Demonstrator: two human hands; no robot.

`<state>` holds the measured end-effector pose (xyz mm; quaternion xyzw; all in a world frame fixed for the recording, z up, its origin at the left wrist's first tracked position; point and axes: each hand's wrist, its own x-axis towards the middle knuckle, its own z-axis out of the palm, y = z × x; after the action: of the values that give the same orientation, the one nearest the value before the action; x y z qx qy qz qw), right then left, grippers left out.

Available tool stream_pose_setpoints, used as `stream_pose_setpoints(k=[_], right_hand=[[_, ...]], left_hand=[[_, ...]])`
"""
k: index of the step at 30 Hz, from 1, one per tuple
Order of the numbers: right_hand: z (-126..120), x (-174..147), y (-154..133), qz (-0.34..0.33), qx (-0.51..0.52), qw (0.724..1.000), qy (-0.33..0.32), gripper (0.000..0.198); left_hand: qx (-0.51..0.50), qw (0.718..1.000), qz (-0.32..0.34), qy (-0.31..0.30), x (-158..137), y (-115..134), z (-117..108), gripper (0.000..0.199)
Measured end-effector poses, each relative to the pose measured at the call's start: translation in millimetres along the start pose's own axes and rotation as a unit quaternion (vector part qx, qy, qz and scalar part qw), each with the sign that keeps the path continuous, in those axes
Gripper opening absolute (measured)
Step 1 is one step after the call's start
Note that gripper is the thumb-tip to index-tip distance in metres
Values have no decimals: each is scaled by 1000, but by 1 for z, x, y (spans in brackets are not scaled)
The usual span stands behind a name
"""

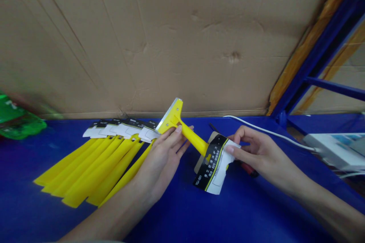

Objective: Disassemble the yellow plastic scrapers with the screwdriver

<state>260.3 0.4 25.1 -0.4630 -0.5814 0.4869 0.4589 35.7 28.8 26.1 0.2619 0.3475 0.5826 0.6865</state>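
Your left hand (158, 163) grips the yellow scraper (194, 136) at its neck, beside the head. Long axis: head at far left, handle end at near right. Your right hand (258, 146), nearer the handle end, pinches the right edge of the TGJ-001 card (215, 163). Card sits left of that hand, at the handle end; whether threaded on, you cannot tell. Scraper spans between both hands, over the blue table (176, 216).
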Motion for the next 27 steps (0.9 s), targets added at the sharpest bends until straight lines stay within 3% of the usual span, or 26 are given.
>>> stream_pose_setpoints(k=[5,9,12,15,20,23,27], right_hand=[[-2,-3,1,-81,-35,996,17,36],[-4,-7,3,-222,-173,958,48,23],[-3,-10,4,-265,-218,938,51,19],[1,-10,4,-240,-199,948,56,21],[6,-8,3,-155,-65,985,46,28],[8,-5,2,-121,-12,991,55,32],[10,-4,2,-94,23,993,61,38]], left_hand=[[-10,999,27,36,-2,3,4,9],[10,999,18,44,-3,4,6,15],[40,998,21,44,-2,1,4,16],[82,996,21,25,-2,-4,1,12],[104,994,7,-31,-7,-7,1,12],[89,994,-38,-45,-8,-5,2,20],[97,994,-14,-42,-6,-1,1,18]])
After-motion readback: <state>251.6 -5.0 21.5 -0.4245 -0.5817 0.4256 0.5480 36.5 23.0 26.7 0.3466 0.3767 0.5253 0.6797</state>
